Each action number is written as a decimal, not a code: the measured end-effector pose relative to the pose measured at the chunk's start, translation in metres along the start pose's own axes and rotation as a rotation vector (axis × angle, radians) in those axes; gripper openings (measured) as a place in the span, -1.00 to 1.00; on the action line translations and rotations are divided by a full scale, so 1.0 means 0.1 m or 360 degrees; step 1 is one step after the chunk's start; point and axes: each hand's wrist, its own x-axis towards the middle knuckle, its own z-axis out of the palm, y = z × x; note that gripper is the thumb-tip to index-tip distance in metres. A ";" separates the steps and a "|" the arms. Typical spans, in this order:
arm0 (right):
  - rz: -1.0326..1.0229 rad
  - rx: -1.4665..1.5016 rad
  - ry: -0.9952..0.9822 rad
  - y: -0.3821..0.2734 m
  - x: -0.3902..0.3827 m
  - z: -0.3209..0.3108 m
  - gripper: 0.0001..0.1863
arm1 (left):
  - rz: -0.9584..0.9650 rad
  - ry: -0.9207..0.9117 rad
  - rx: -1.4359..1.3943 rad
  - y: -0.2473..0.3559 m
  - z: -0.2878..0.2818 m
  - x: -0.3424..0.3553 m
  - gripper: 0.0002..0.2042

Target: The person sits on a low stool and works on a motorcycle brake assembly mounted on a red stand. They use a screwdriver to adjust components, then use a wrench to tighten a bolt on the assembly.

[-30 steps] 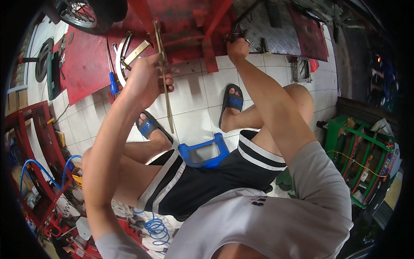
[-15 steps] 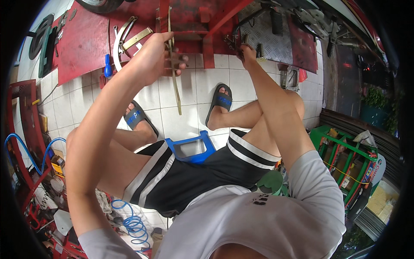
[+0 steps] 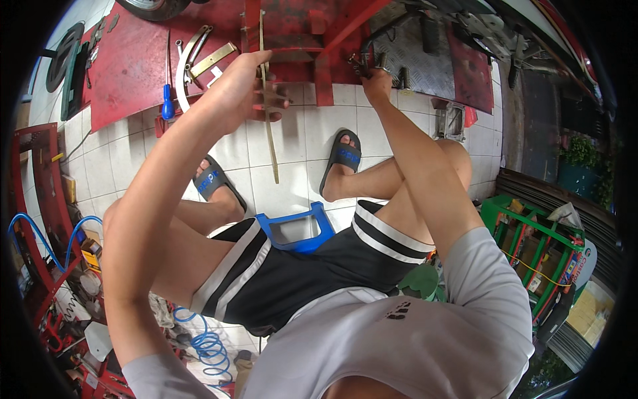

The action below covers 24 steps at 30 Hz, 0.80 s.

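A long, thin, brass-coloured metal strip (image 3: 272, 143) stands nearly upright in the view, seen almost edge-on. My left hand (image 3: 249, 93) is closed on it, thumb along its upper part and fingers behind. Its top end overlaps a red frame. My right hand (image 3: 377, 86) is at the near edge of the red platform, fingers drawn together among small metal parts (image 3: 357, 65) that look like bolts or nuts. What those fingertips grip is too small to make out. A short metal cylinder (image 3: 382, 60) is just beyond the right hand, and a darker cylinder (image 3: 404, 78) stands to its right.
On the red platform (image 3: 133, 80) lie a blue-handled screwdriver (image 3: 167, 106), curved metal bars (image 3: 183, 66) and a flat brass-coloured bar (image 3: 212, 60). A red upright (image 3: 323, 80) stands between my hands. A blue stool (image 3: 306, 243) shows between my legs; a green rack (image 3: 531, 233) is at right.
My right hand has shifted slightly left, and its fingers are now in among the small metal parts. The left hand with the metal strip has hardly moved.
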 end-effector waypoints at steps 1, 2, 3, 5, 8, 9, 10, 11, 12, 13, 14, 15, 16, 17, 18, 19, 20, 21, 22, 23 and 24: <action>0.0005 0.0005 0.0020 0.00 -0.01 0.00 -0.75 | 0.0004 -0.0009 -0.0005 0.00 0.01 0.00 -0.62; 0.0009 0.0010 0.0040 -0.01 -0.02 -0.01 -0.76 | 0.0008 -0.0017 -0.0011 0.00 0.01 0.00 -0.61; 0.0012 0.0016 0.0058 -0.01 -0.04 -0.01 -0.76 | 0.0011 -0.0037 -0.0001 0.01 0.01 0.00 -0.61; 0.0048 -0.0014 0.0001 0.00 -0.01 -0.03 -0.76 | 0.0023 -0.0074 0.0017 0.02 0.02 -0.02 -0.60; 0.0059 -0.0071 -0.0081 -0.07 0.06 -0.09 -0.77 | 0.0063 -0.0029 -0.0022 0.00 0.02 0.00 -0.60; 0.0059 -0.0093 -0.0105 -0.10 0.08 -0.14 -0.78 | 0.0063 -0.0021 -0.0014 -0.01 0.02 0.01 -0.60; -0.0052 -0.0170 -0.0249 -0.15 0.10 -0.21 -0.79 | 0.0067 -0.0016 -0.0010 -0.02 0.02 0.02 -0.59; -0.0169 -0.0246 -0.0390 -0.24 0.15 -0.32 -0.80 | 0.0078 -0.0009 -0.0007 -0.01 0.02 0.03 -0.59; -0.0281 -0.0326 -0.0529 -0.33 0.20 -0.44 -0.80 | 0.0091 -0.0002 -0.0023 -0.02 0.02 0.08 -0.58; -0.0273 -0.0077 -0.0691 -0.49 0.21 -0.59 -0.78 | 0.0105 0.0019 -0.0045 -0.03 -0.01 0.13 -0.58; -0.0260 0.0173 -0.0859 -0.66 0.16 -0.78 -0.76 | 0.0112 0.0039 -0.0068 -0.05 -0.03 0.19 -0.57; -0.0248 0.0424 -0.1018 -0.82 0.07 -0.99 -0.74 | 0.0159 0.0108 -0.0025 -0.05 -0.05 0.19 -0.56; -0.0249 0.0625 -0.1091 -0.96 -0.04 -1.18 -0.74 | 0.0208 0.0174 0.0018 -0.03 -0.05 0.20 -0.55; -0.0261 0.0826 -0.1157 -1.10 -0.16 -1.39 -0.74 | 0.0267 0.0245 0.0060 0.00 -0.05 0.21 -0.54; -0.0292 0.1034 -0.1245 -1.27 -0.28 -1.52 -0.74 | 0.0500 0.0568 0.0295 -0.01 -0.09 0.25 -0.55; -0.0308 0.1199 -0.1312 -1.41 -0.42 -1.68 -0.75 | 0.0726 0.0889 0.0537 -0.03 -0.13 0.29 -0.55; -0.0316 0.1370 -0.1375 -1.51 -0.55 -1.80 -0.76 | 0.0944 0.1208 0.0791 -0.03 -0.15 0.30 -0.56; -0.0310 0.1547 -0.1422 -1.55 -0.65 -1.90 -0.77 | 0.1587 0.1333 0.0938 -0.06 -0.08 0.21 -0.62; -0.0235 0.1685 -0.1444 -1.58 -0.73 -1.99 -0.78 | 0.1831 0.1092 0.0851 -0.01 0.02 0.03 -0.73; -0.0157 0.1833 -0.1469 -1.60 -0.81 -2.03 -0.78 | 0.2005 0.0755 0.0943 0.03 0.10 -0.11 -0.75; -0.0080 0.1981 -0.1499 -1.63 -0.86 -2.05 -0.79 | 0.2154 0.0409 0.1031 0.07 0.18 -0.23 -0.78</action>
